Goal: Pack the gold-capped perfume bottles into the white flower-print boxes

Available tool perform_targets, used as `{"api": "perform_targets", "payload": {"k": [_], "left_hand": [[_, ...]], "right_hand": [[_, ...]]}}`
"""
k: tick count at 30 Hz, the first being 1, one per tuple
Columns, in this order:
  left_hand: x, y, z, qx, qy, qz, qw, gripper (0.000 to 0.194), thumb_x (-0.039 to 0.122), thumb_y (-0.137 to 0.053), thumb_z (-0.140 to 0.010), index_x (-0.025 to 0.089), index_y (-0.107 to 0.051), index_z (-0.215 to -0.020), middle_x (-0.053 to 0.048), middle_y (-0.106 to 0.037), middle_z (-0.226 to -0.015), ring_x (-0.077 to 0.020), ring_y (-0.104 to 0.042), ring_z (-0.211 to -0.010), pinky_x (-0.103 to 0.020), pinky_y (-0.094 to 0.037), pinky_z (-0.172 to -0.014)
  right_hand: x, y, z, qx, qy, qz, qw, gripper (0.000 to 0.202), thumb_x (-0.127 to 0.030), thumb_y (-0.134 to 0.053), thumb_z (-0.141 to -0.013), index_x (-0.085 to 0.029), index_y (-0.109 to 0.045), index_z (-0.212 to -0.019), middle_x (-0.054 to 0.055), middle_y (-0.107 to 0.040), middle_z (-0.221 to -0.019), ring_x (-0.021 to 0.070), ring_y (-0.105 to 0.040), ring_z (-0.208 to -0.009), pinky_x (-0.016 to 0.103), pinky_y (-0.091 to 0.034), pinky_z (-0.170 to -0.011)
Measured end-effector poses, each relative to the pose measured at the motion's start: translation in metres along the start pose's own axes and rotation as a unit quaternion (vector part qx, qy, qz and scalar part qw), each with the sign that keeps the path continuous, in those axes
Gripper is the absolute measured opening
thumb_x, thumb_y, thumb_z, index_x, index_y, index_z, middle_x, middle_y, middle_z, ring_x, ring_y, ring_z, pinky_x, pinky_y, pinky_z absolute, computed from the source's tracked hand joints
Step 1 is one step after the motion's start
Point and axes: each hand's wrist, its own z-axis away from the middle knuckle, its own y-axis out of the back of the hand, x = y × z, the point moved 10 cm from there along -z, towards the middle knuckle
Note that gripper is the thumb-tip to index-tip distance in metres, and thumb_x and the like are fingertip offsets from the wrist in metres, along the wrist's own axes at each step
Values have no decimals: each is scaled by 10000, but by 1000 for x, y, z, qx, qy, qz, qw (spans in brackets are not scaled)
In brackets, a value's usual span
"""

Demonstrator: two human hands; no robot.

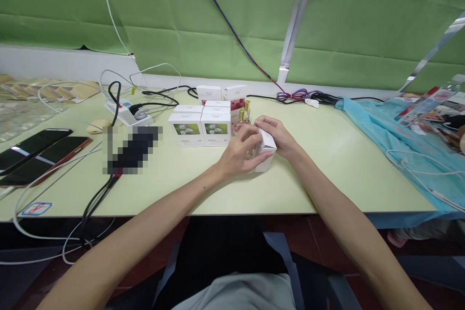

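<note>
Between my hands a small white carton [266, 146] stands on the table, its top partly covered by fingers. My left hand [242, 151] wraps the carton's near left side, thumb along its front. From behind and to the right, my right hand [278, 134] grips it, fingertips at its upper edge. Just behind my left hand are glass perfume bottles with gold caps [242, 115], partly hidden. To the left stand several white boxes with a flower picture [215, 131]. Behind them are two boxes with red pictures [238, 103].
Black and white cables run by a white power strip [125, 112] on the left. Two dark phones [43, 155] lie at the far left. A blue cloth [388, 140] covers the table's right end, with a plastic bottle [428, 101] on it. Green fabric [218, 34] hangs behind.
</note>
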Motion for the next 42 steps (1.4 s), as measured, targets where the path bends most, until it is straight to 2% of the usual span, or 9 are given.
{"api": "perform_targets", "payload": {"k": [6, 17, 28, 36, 42], "left_hand": [[3, 3, -1, 13, -12, 10, 1000, 213, 310, -734, -880, 213, -561, -958, -40, -583, -956, -140, -591, -816, -295, -566, -708], [1, 1, 3, 14, -10, -13, 1000, 243, 338, -728, -886, 219, -551, -1001, -58, -591, -1003, -139, -588, -803, -284, -560, -642], [2, 0, 2, 13, -11, -24, 1000, 229, 343, -721, -895, 216, -534, -935, -45, -575, -954, -148, -591, -822, -313, -569, -693], [9, 4, 0, 40, -38, -2, 998, 316, 312, -751, -874, 197, -539, -1079, -52, -590, -996, -143, -607, -833, -292, -580, -696], [15, 6, 2, 53, -70, -36, 995, 260, 278, -745, -876, 193, -597, -1072, -51, -581, -978, -132, -613, -795, -271, -568, -682]], "right_hand": [[3, -3, 1, -28, -6, -1, 1000, 381, -471, -872, -688, -226, -611, -816, -28, -664, -730, 157, -633, -593, 301, -531, -561], [-6, -11, 6, -39, -6, 16, 999, 431, -487, -884, -651, -228, -585, -821, -27, -677, -709, 191, -670, -563, 320, -527, -525], [-6, -6, 3, -23, 1, 33, 999, 401, -459, -885, -657, -226, -603, -823, -33, -659, -714, 158, -626, -549, 302, -509, -540], [-7, -6, 3, -30, 2, 32, 999, 426, -456, -899, -639, -219, -601, -830, -23, -652, -731, 156, -621, -574, 285, -501, -534], [-9, -3, 2, -22, 19, 32, 999, 378, -416, -892, -660, -203, -619, -812, -17, -654, -783, 134, -606, -633, 258, -487, -559]]}}
